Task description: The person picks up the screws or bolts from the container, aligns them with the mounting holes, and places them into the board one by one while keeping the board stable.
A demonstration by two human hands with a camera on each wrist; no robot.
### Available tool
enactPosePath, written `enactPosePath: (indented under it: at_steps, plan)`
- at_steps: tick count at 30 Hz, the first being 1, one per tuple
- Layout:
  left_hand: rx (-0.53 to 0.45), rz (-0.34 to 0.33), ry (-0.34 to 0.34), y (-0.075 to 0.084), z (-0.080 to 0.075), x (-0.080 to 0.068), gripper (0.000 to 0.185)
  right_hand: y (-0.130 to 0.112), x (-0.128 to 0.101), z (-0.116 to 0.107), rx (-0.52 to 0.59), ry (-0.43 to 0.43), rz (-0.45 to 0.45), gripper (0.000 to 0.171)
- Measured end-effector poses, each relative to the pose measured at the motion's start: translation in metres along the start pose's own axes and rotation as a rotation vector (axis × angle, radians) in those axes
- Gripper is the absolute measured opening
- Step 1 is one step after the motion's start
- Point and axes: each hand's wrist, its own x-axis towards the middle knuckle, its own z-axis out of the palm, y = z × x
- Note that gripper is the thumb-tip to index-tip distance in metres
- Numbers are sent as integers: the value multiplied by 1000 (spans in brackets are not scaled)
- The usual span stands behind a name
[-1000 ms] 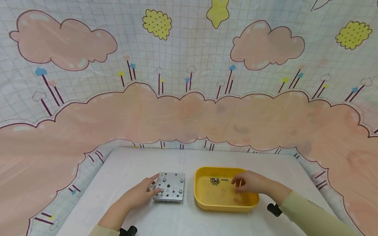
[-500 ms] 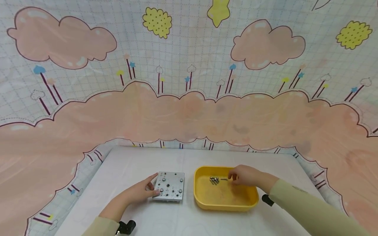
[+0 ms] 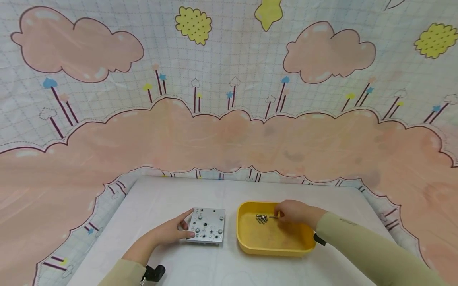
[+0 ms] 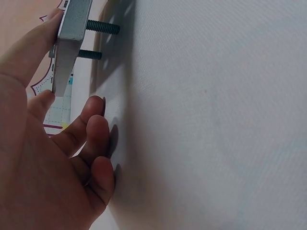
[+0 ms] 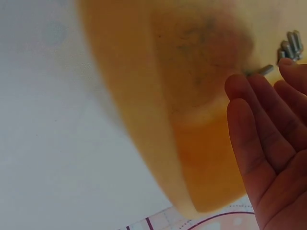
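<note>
- On the white table [image 3: 229,198], in front of a cloud-patterned cloth backdrop [image 3: 229,99], a square metal plate [image 3: 207,230] with holes and screw heads lies left of a yellow tray [image 3: 247,246].
- The left hand [image 3: 168,232] holds the plate's left edge, thumb at the near corner and forefinger along the far corner; the other fingers curl loosely on the table beside it.
- From the left wrist view, the plate [image 4: 72,33] sits raised off the table on green threaded bolts [image 4: 101,27] that stick out from its underside.
- The right hand [image 3: 291,211] reaches into the tray, its fingertips at a single screw [image 3: 272,217] just right of a small cluster of screws [image 3: 261,218] near the tray's far wall.
- In the right wrist view the fingers [image 5: 259,124] lie nearly straight and close together; whether they pinch the screw I cannot tell.
</note>
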Motion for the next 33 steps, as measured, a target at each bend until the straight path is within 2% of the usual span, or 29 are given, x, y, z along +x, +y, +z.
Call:
enactPosePath:
  at_steps: [11, 20, 33]
  plan:
    - [-15, -8, -3, 1, 0, -1, 93, -6, 6, 3, -86, -18, 5, 12]
    - [-18, -1, 0, 2, 0, -1, 92, -5, 12, 7, -107, -29, 6, 9]
    - [-27, -9, 3, 1, 1, 0, 92, -5, 18, 11, -117, -61, 4, 15]
